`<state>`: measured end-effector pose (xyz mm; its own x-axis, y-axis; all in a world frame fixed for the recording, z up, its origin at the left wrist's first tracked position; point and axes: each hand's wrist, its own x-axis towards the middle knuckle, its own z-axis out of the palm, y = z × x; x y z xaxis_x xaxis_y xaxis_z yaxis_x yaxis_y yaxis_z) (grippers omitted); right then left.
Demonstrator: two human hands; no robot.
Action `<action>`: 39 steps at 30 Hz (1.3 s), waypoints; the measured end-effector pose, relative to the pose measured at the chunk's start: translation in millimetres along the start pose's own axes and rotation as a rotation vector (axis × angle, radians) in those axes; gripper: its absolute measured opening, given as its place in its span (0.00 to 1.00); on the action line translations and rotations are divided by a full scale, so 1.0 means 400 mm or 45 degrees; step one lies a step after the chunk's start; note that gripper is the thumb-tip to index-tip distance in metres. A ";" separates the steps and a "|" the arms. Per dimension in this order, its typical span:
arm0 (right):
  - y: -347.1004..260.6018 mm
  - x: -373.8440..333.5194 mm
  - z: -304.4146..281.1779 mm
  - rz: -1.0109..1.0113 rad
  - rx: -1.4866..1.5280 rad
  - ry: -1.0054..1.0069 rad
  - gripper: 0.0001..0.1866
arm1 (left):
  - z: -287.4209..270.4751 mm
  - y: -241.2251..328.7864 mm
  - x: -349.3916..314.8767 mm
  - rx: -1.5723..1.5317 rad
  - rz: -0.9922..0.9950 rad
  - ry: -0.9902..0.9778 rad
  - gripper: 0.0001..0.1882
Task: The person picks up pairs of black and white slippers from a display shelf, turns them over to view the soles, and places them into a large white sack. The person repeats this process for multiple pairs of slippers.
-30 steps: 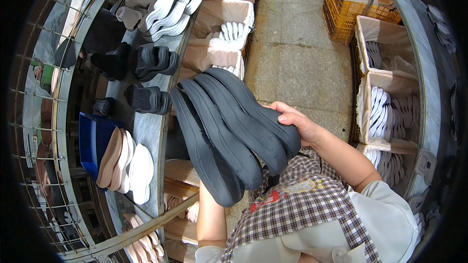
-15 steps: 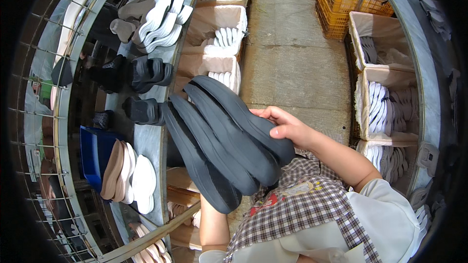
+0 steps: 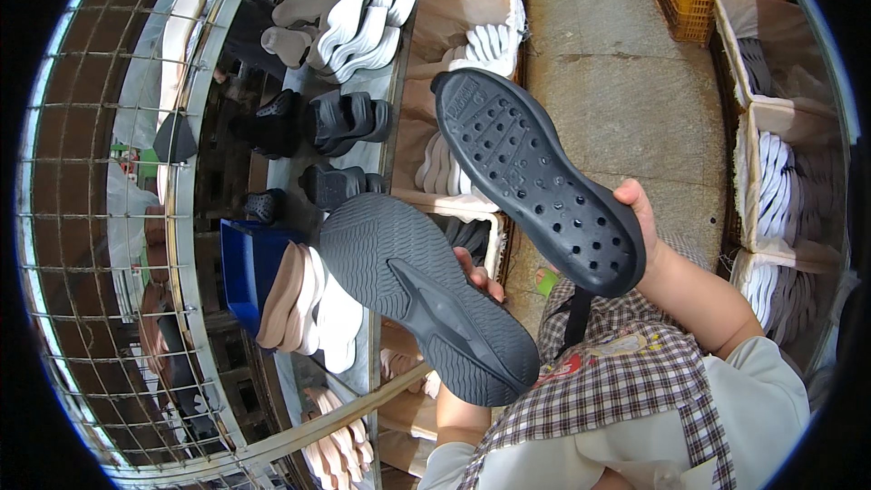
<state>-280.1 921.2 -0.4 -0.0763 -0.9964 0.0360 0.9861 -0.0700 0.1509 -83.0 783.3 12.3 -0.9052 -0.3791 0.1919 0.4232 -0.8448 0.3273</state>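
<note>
Two dark shoe soles show in front of me, apart from each other. My right hand (image 3: 640, 213) grips the heel-side edge of a black shoe sole (image 3: 535, 177), its inner face with rows of round holes turned up. Lower and to the left, my left hand (image 3: 479, 274) is closed round a dark grey shoe sole (image 3: 435, 308); its wavy tread and long central groove face me. Only the left fingertips show past that sole's edge. Whether more soles lie under it is hidden.
On the left, a metal bench (image 3: 349, 218) carries black soles (image 3: 349, 122), white soles (image 3: 363, 32) and a blue bin (image 3: 245, 263). A wire mesh (image 3: 82, 245) stands beyond. Lined crates (image 3: 467, 14) of soles flank the walkway (image 3: 626, 100), with yellow crates (image 3: 685, 4) at far right.
The bunched dark soles have been parted and turned: one is now in the right hand with its holed face showing, another at the left with its tread showing. The view has shifted left.
</note>
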 end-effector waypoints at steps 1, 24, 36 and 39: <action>-0.002 0.001 -0.020 -0.016 -0.047 0.044 0.42 | 0.005 0.005 0.003 0.002 -0.029 -0.021 0.29; 0.035 -0.029 -0.064 0.065 0.048 0.006 0.40 | 0.023 0.004 0.010 -0.182 -0.006 0.125 0.40; 0.017 -0.032 -0.073 0.001 0.012 0.001 0.40 | 0.049 0.030 0.048 -0.280 -0.163 0.053 0.39; 0.014 -0.026 -0.042 -0.045 -0.243 -0.007 0.45 | 0.070 0.015 0.047 0.180 0.073 0.420 0.37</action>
<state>-271.3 930.1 -16.5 -0.1114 -0.9930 0.0395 0.9929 -0.1129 -0.0381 -96.5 781.7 43.9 -0.8337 -0.5451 -0.0879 0.4536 -0.7669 0.4540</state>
